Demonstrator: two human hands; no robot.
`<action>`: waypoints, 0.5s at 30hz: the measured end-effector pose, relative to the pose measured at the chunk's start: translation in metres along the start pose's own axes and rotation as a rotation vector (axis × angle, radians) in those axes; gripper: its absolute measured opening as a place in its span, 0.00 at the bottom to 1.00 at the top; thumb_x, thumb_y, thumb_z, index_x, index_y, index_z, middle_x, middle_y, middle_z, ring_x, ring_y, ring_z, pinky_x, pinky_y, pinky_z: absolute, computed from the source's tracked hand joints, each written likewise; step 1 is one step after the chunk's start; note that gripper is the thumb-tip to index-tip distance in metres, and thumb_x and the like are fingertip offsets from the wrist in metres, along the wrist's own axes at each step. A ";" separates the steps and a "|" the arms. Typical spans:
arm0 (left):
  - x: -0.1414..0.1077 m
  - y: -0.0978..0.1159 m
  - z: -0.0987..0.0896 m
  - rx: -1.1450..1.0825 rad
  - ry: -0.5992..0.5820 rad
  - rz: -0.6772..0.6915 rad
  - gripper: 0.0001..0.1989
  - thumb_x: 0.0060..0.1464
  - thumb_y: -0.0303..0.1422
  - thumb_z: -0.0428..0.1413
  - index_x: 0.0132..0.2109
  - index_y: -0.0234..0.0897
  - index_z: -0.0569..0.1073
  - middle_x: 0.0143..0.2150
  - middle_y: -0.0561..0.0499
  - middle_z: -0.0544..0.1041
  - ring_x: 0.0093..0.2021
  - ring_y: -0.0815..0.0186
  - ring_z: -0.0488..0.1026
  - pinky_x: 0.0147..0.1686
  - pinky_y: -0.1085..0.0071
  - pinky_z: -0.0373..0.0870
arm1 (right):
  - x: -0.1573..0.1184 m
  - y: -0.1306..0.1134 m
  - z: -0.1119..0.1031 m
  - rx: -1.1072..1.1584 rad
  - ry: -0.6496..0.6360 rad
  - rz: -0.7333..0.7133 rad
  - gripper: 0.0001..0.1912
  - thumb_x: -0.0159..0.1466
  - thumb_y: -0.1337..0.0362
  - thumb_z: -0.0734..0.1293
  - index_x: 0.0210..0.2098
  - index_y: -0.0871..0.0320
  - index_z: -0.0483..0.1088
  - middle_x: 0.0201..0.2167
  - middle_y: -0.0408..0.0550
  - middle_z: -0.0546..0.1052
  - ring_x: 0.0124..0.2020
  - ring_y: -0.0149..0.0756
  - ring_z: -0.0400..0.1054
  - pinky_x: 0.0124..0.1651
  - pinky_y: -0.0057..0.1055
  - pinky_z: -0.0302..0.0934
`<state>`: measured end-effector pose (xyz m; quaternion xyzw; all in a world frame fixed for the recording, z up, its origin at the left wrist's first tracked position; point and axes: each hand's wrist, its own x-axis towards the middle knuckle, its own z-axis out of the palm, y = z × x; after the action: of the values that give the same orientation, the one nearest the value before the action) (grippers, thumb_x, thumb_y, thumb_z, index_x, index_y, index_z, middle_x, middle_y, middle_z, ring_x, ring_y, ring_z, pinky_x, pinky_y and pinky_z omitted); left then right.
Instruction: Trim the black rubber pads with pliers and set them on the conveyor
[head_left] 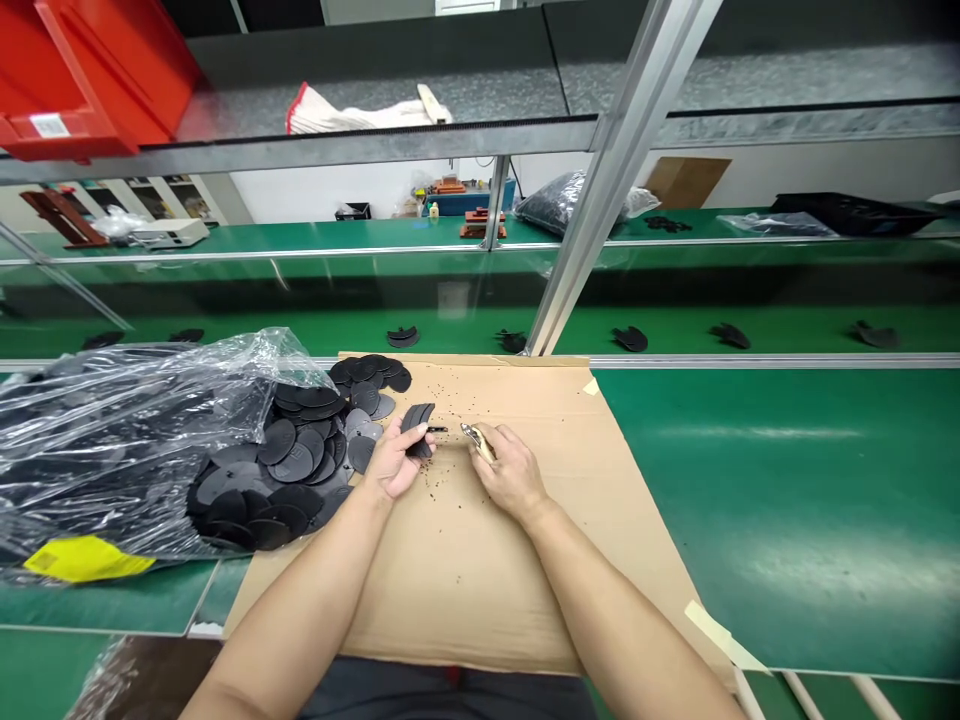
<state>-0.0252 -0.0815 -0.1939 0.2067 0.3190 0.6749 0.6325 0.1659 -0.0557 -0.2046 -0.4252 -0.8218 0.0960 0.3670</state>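
Observation:
My left hand [394,462] is closed on a black plastic part [418,425], a curved piece with a thin stem pointing right. In my right hand [513,474] is a pair of nippers [478,438] with metal jaws and pale handles, mostly hidden by the fingers. The jaws point toward the stem, with a small gap between them. Both hands are over a cardboard sheet [480,580] strewn with tiny dark scraps. Left of my left hand lies a heap of round black plastic discs [292,455].
A clear plastic bag [135,440] with a yellow label holds more black parts. Beyond the cardboard, several black parts [628,338] lie spaced along a green belt [450,335]. A slanted metal post [600,200] rises behind the cardboard. Overhead, a shelf carries a red bin [90,80] and a white glove [352,112].

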 end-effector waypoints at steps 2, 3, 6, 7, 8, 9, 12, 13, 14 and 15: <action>0.000 0.002 -0.002 -0.045 -0.002 -0.010 0.23 0.41 0.22 0.65 0.45 0.37 0.67 0.30 0.55 0.69 0.26 0.74 0.69 0.24 0.79 0.66 | 0.001 0.002 -0.002 0.011 0.007 0.017 0.13 0.63 0.65 0.62 0.47 0.54 0.69 0.31 0.45 0.68 0.33 0.35 0.65 0.39 0.29 0.60; 0.001 0.002 -0.003 -0.067 -0.003 -0.013 0.23 0.41 0.22 0.66 0.44 0.37 0.68 0.31 0.56 0.69 0.26 0.74 0.69 0.24 0.80 0.66 | 0.001 0.002 -0.003 0.012 0.005 0.020 0.13 0.63 0.65 0.62 0.46 0.54 0.69 0.31 0.46 0.68 0.33 0.36 0.65 0.39 0.29 0.60; 0.001 0.005 -0.004 -0.110 -0.006 -0.020 0.23 0.41 0.22 0.66 0.45 0.37 0.69 0.32 0.55 0.71 0.25 0.76 0.68 0.23 0.81 0.65 | 0.001 0.002 -0.004 0.015 -0.009 0.013 0.12 0.63 0.65 0.62 0.46 0.54 0.69 0.32 0.46 0.69 0.34 0.36 0.65 0.40 0.29 0.61; 0.001 0.005 -0.004 -0.119 -0.009 -0.026 0.23 0.42 0.22 0.65 0.45 0.37 0.69 0.33 0.55 0.71 0.25 0.77 0.68 0.23 0.81 0.65 | 0.001 0.002 -0.004 0.015 -0.012 0.008 0.12 0.63 0.65 0.62 0.46 0.54 0.69 0.32 0.46 0.69 0.34 0.36 0.65 0.41 0.29 0.61; 0.000 0.006 -0.004 -0.127 -0.010 -0.033 0.22 0.43 0.21 0.65 0.46 0.37 0.69 0.34 0.54 0.72 0.24 0.77 0.67 0.22 0.81 0.64 | 0.001 0.002 -0.004 0.014 -0.014 0.003 0.12 0.63 0.65 0.62 0.46 0.54 0.69 0.33 0.47 0.69 0.34 0.36 0.65 0.41 0.30 0.61; 0.000 0.007 -0.003 -0.136 -0.008 -0.042 0.21 0.44 0.20 0.64 0.46 0.37 0.70 0.34 0.54 0.72 0.24 0.78 0.67 0.22 0.82 0.64 | 0.001 0.001 -0.003 0.013 -0.016 -0.003 0.12 0.63 0.65 0.62 0.46 0.54 0.69 0.33 0.47 0.69 0.35 0.37 0.65 0.42 0.30 0.61; 0.000 0.008 -0.003 -0.163 0.008 -0.073 0.18 0.48 0.19 0.61 0.46 0.37 0.70 0.35 0.53 0.72 0.23 0.79 0.66 0.21 0.83 0.63 | 0.001 0.001 -0.003 0.013 -0.015 -0.014 0.13 0.63 0.66 0.62 0.46 0.55 0.69 0.33 0.47 0.69 0.35 0.37 0.65 0.43 0.30 0.61; 0.000 0.009 -0.003 -0.172 0.014 -0.083 0.18 0.48 0.19 0.60 0.46 0.37 0.70 0.35 0.53 0.72 0.22 0.80 0.66 0.21 0.83 0.62 | 0.001 0.001 -0.003 0.014 -0.015 -0.014 0.13 0.63 0.66 0.62 0.46 0.55 0.69 0.33 0.47 0.69 0.35 0.37 0.65 0.43 0.31 0.61; 0.000 0.009 -0.003 -0.179 0.018 -0.090 0.17 0.49 0.19 0.59 0.46 0.36 0.70 0.35 0.53 0.72 0.22 0.80 0.66 0.21 0.83 0.62 | 0.001 0.002 -0.003 0.013 -0.015 -0.014 0.13 0.63 0.65 0.62 0.46 0.54 0.69 0.33 0.47 0.69 0.35 0.37 0.65 0.43 0.31 0.61; 0.000 0.009 -0.004 -0.185 0.019 -0.095 0.17 0.49 0.19 0.59 0.47 0.36 0.70 0.35 0.53 0.72 0.22 0.80 0.66 0.21 0.83 0.62 | 0.001 0.003 -0.002 0.013 -0.016 -0.014 0.13 0.63 0.65 0.62 0.46 0.54 0.69 0.33 0.47 0.69 0.35 0.37 0.65 0.43 0.31 0.61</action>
<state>-0.0343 -0.0817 -0.1902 0.1254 0.2707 0.6728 0.6770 0.1688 -0.0538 -0.2036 -0.4162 -0.8271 0.1023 0.3637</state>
